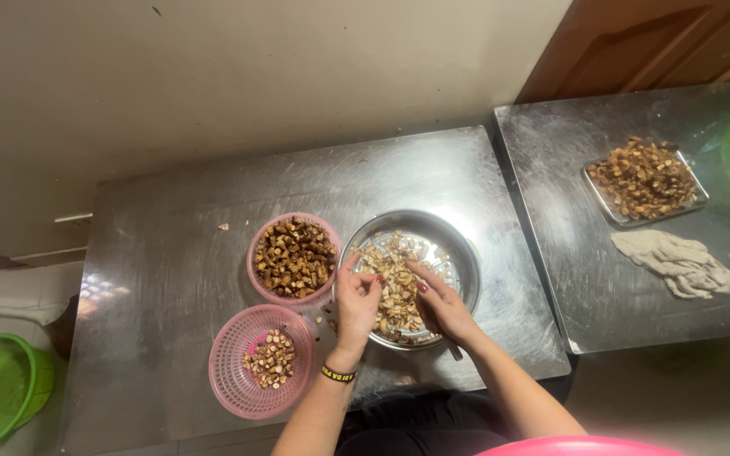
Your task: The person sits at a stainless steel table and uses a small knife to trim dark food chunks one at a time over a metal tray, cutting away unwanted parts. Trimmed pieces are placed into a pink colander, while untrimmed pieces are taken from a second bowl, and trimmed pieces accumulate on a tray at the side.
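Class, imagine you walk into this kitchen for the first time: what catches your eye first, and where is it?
Two bare hands, the left hand and the right hand, are down in a steel bowl of pale chopped pieces at the middle of the metal table. To the left of it sit two pink baskets, the fuller basket behind the nearly empty basket. On the right-hand table, a steel tray is heaped with brown pieces.

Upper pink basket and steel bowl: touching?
Cannot tell. In the head view, the upper pink basket rim meets the steel bowl rim, but neither contact nor gap shows plainly.
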